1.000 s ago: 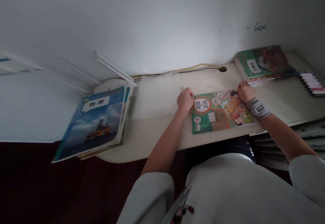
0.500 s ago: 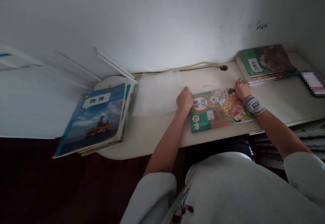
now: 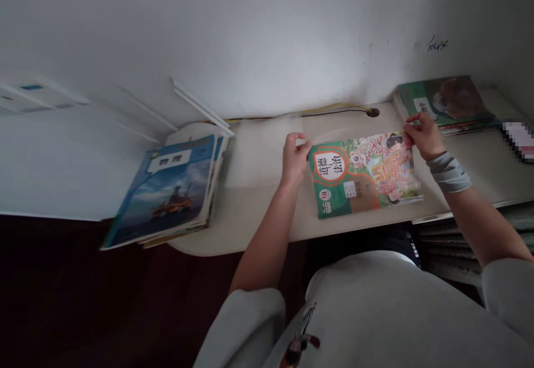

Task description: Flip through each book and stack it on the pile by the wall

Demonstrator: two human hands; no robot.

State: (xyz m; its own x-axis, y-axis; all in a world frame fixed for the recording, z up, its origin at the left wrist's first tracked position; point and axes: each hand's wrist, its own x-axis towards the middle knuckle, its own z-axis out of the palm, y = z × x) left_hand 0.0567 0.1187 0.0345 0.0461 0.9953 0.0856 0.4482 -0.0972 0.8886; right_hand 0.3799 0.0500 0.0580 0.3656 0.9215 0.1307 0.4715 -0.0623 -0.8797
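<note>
Both hands are at the top corners of a green textbook (image 3: 362, 176) lying flat at twelve o'clock on a cream desk (image 3: 258, 215). The right hand (image 3: 424, 135) pinches the upper-right corner between its fingertips; the left hand (image 3: 295, 157), half-open, is at the upper-left corner, contact unclear. Held only by its corners, the cover stays unobstructed. A blue physics textbook stack (image 3: 167, 190) sits at ten o'clock, a green book stack (image 3: 444, 101) at two, both well apart from the hands.

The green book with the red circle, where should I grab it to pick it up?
Pinch the top right corner of the green textbook from above, where the right hand is. The book lies flat and thin on the desk, so a corner is easier to catch than the flat cover.
</note>
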